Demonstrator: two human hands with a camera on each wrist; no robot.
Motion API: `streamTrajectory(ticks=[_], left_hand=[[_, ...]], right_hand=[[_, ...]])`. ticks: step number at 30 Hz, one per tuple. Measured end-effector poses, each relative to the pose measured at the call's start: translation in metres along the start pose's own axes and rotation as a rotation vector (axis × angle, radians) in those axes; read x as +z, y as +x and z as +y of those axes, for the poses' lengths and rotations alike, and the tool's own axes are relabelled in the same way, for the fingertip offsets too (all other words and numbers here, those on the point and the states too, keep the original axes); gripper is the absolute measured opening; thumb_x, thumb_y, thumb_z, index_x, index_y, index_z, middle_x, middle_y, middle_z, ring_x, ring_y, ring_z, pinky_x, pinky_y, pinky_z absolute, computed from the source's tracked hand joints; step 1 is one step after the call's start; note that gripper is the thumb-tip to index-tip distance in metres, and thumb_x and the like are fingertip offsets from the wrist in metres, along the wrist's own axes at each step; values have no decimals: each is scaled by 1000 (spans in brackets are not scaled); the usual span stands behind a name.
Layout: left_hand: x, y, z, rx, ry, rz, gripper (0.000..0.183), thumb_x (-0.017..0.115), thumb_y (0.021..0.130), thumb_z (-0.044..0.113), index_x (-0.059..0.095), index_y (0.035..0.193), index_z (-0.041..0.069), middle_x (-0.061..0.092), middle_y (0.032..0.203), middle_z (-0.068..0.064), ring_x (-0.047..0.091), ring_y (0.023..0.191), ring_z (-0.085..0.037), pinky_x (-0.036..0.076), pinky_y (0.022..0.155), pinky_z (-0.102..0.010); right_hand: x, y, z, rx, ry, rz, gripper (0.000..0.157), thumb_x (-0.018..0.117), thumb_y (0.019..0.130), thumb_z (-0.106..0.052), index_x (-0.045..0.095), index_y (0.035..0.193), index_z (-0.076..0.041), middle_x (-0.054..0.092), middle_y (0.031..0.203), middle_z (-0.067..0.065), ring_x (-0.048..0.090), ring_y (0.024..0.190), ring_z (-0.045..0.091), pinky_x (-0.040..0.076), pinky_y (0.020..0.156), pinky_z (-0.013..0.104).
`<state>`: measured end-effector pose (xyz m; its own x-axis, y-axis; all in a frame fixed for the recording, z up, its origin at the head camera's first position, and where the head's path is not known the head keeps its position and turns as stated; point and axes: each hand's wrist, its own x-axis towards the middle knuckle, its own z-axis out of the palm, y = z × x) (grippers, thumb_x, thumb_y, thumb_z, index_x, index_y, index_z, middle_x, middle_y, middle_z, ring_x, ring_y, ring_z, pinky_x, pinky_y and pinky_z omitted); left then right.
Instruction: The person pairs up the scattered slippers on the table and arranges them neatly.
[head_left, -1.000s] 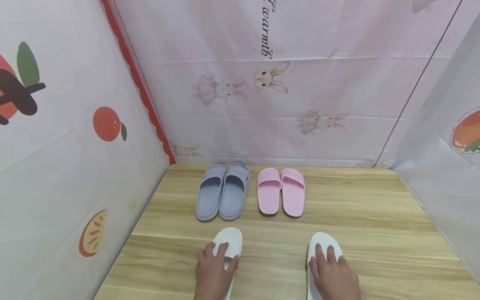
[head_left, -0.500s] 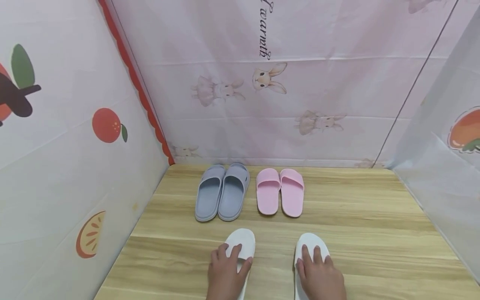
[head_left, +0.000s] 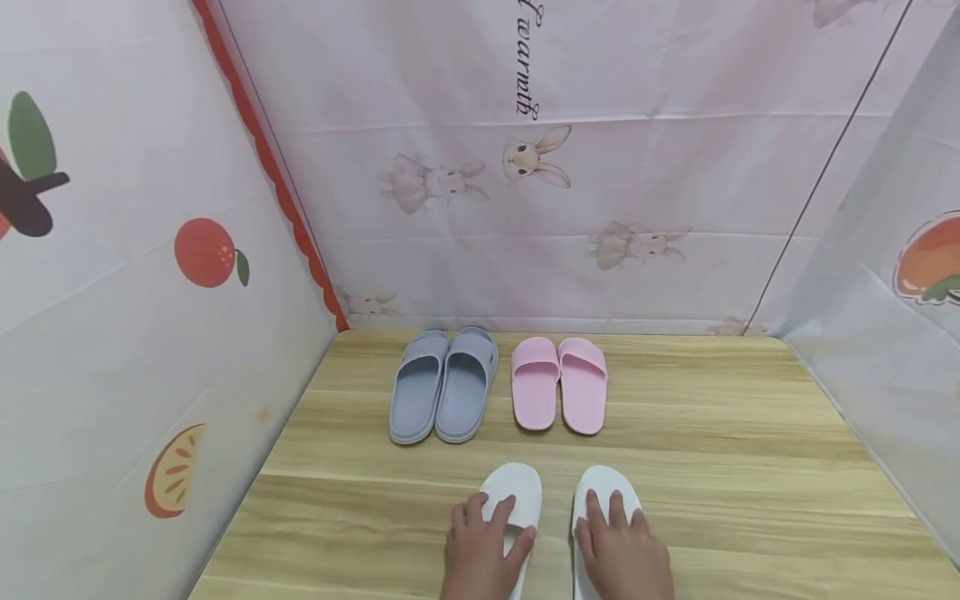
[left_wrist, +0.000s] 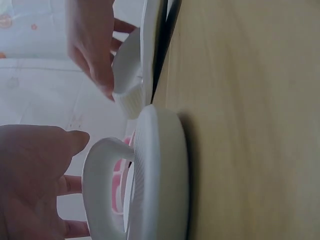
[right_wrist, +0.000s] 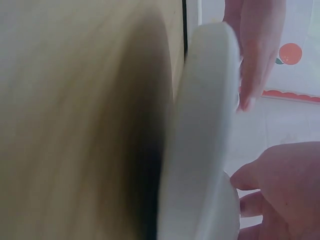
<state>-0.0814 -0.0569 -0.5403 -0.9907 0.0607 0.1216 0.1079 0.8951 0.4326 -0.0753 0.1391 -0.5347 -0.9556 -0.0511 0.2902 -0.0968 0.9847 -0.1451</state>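
Note:
Two white slide slippers lie side by side, toes pointing away. My left hand holds the left slipper over its strap, fingers spread on top and thumb at its inner side. Over the strap of the right slipper, my right hand has its fingers laid forward and its thumb at the inner edge. A narrow strip of board shows between the slippers. In the left wrist view the left slipper's strap arches beside the fingers; a dark gap shows under the right slipper's sole. The heels are cut off in the head view.
A grey pair of slippers and a pink pair stand farther back, near the wall. All rest on a wood-grain board. Printed cloth walls close in the back and both sides.
Both hands have moved inward with the white slippers, the left one to the right and the right one to the left. The gap between the slippers has narrowed. The grey and pink pairs stay put.

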Motion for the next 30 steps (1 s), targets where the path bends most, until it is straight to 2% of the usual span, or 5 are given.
streamTrajectory(ticks=[5,9,20,26,30], left_hand=[[9,-4,8,72,-3,-65,59,55,95,63,61,138,23,49,134,-16,44,118,-33,47,87,-55],[16,-8,12,130,-10,-91,63,48,97,65,58,142,23,46,137,-16,42,117,-32,46,87,-53],[7,-11,18,139,-21,-121,64,50,97,63,56,144,21,45,138,-18,41,117,-32,46,87,-52],[7,-12,21,173,-19,-175,64,47,97,65,54,146,23,44,142,-27,41,124,-43,45,91,-64],[11,-14,21,205,20,-145,64,48,96,65,55,145,24,45,141,-32,43,125,-49,46,90,-66]], right_hand=[[-3,1,-7,18,-6,-59,44,63,95,-38,67,131,-13,65,126,24,64,103,50,55,59,57],[-6,2,-10,28,2,-109,44,61,96,-39,66,132,-13,64,129,25,64,106,53,56,61,58],[-8,3,-13,46,-2,-133,45,61,97,-39,65,133,-13,62,131,26,62,109,52,56,58,56],[-7,1,-10,68,31,-122,45,63,96,-40,66,133,-14,61,132,25,61,113,52,55,61,61],[-8,0,-9,87,55,-145,45,63,96,-41,65,133,-15,60,134,24,60,115,52,54,62,63]])
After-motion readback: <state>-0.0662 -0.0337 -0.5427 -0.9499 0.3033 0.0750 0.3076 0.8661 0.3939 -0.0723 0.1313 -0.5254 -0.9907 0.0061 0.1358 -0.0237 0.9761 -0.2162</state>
